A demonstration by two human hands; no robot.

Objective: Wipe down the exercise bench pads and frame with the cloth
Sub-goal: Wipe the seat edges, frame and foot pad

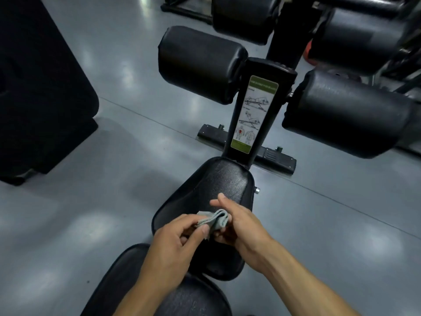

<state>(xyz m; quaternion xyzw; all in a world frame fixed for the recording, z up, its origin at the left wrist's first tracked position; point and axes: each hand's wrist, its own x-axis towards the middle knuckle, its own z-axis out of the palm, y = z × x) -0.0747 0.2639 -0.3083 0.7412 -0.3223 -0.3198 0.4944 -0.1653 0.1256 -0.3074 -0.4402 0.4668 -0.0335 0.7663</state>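
Head view. Bench [227, 179] running lengthwise away from the camera, long axis from the bottom edge up toward the upright post [255, 115] with its instruction sticker [254, 114]. Seat pad [224, 181] narrowing toward the post; nearer pad [127, 270] cut off by the bottom edge. Roller pads [200, 63] sticking out sideways from the post, left and right, with more behind, partly out of frame.

Cloth [214, 221], grey and folded into a small wad, held above the seat pad between both hands, long axis roughly left to right. Left hand [173, 242] pinching its near edge with thumb and curled fingers [205, 229]. Right hand [237, 221] cupping it from the far side, lower fingers curled under, forefinger and thumb lifted loose. Underside of the cloth hidden by the hands. Sticker text too blurred to read.
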